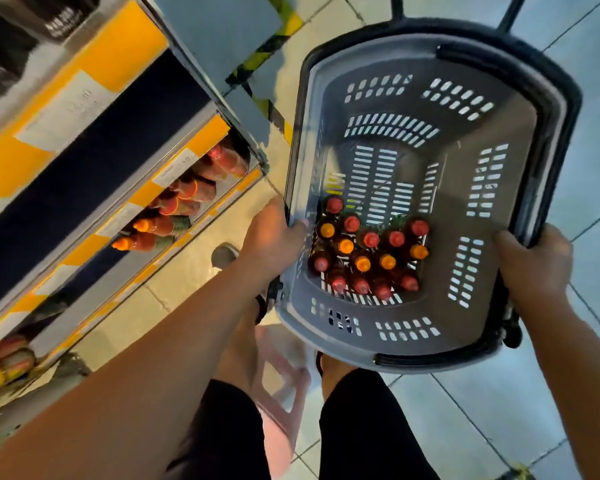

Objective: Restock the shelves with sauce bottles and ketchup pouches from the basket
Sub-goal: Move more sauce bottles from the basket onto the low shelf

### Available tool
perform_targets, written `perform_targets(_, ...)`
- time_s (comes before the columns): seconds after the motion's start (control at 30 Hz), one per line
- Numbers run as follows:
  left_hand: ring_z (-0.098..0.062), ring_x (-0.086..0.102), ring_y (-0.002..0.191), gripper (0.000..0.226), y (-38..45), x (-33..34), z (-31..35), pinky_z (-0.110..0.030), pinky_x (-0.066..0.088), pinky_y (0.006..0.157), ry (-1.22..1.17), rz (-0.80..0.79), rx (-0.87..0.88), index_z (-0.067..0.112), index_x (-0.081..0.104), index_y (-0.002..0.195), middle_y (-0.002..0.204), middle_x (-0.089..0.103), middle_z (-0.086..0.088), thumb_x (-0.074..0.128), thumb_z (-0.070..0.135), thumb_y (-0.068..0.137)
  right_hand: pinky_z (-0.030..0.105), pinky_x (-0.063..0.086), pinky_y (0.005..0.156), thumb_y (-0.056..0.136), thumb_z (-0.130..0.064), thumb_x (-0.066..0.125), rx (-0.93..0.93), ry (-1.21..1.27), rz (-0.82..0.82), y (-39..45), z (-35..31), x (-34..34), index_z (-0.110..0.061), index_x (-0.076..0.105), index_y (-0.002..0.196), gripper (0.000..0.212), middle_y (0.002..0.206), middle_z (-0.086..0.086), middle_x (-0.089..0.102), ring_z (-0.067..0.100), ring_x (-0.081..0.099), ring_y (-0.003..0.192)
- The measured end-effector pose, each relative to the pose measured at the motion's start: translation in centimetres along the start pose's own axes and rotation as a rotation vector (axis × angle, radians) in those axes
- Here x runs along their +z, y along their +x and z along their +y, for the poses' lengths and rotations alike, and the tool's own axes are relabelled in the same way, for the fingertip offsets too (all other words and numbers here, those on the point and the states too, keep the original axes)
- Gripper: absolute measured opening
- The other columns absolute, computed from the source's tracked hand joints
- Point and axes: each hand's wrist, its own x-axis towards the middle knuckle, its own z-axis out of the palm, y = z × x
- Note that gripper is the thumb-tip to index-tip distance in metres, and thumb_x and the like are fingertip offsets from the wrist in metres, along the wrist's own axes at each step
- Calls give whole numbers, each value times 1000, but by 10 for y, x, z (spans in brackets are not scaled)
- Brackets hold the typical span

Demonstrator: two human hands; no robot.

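Grey basket (520, 140) fills right half of frame, held above tiled floor (499, 420). Left hand (274, 233) grips left rim, fingers curled over edge. Right hand (534, 261) grips right rim near lower corner. Sauce bottles (368, 251), red and orange caps, stand clustered in basket's lower-left part; rest of basket bottom bare. Shelves (94, 188) at left of frame, yellow edge strips, more bottles (187, 199) lying on lower shelf. Strip of floor between shelf edge and basket.
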Motion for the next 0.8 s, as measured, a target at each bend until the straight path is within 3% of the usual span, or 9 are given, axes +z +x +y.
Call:
perform_targets(0.13, -20, 54, 73, 20, 32, 5, -35, -31, 35, 56, 26, -63, 13, 17, 48, 99, 85, 53, 0, 59, 34, 102, 20, 38, 49, 77, -39, 65, 33, 9, 10, 1, -4, 46, -19, 58, 83, 21, 70, -8, 62, -1, 56, 56)
perform_targets(0.2, -26, 58, 81, 25, 51, 8, -50, -36, 43, 63, 46, -101, 22, 11, 50, 112, 93, 58, -5, 58, 32, 102, 17, 37, 44, 78, -37, 65, 36, 14, 10, 1, -5, 71, -19, 58, 83, 21, 70, -10, 60, -7, 55, 52)
perform_targets(0.33, -22, 53, 70, 24, 80, 15, -75, -36, 39, 55, 115, -144, 52, 11, 44, 104, 84, 50, -4, 56, 31, 104, 17, 36, 48, 81, -36, 65, 65, 9, 3, 2, 6, 116, -22, 57, 84, 16, 73, -15, 58, -12, 57, 55)
perform_targets(0.47, -18, 49, 64, 23, 102, 28, -97, -33, 31, 50, 129, -173, 62, 13, 42, 103, 81, 48, -2, 55, 32, 106, 26, 40, 64, 86, -32, 68, 60, -6, 1, 6, 26, 151, -17, 60, 92, 17, 78, -5, 60, 18, 58, 71)
perform_targets(0.53, -21, 51, 65, 23, 111, 37, -109, -35, 33, 50, 129, -147, 71, 13, 42, 101, 80, 48, -2, 54, 32, 106, 23, 41, 58, 87, -33, 67, 60, 8, -5, 8, 35, 166, -18, 62, 95, 18, 81, -5, 63, 16, 60, 71)
perform_targets(0.63, -24, 53, 72, 28, 123, 49, -125, -38, 38, 59, 68, -93, 102, 10, 46, 101, 81, 51, -5, 53, 37, 105, 18, 43, 48, 81, -38, 66, 44, 70, 21, 17, 50, 179, -20, 64, 91, 21, 77, -11, 65, -3, 60, 60)
perform_targets(0.7, -20, 55, 77, 28, 126, 56, -132, -38, 41, 64, 46, -68, 164, 14, 50, 105, 87, 56, -4, 53, 41, 105, 23, 45, 55, 77, -41, 63, 32, 84, 21, 25, 59, 182, -20, 64, 90, 25, 78, -8, 67, 2, 62, 64)
perform_targets(0.8, -10, 58, 80, 13, 131, 62, -136, -34, 43, 65, -32, -2, 205, 34, 49, 97, 91, 60, 4, 56, 43, 104, 30, 52, 64, 75, -49, 64, -8, 81, 30, 38, 63, 184, -21, 63, 87, 30, 79, -7, 68, 10, 65, 69)
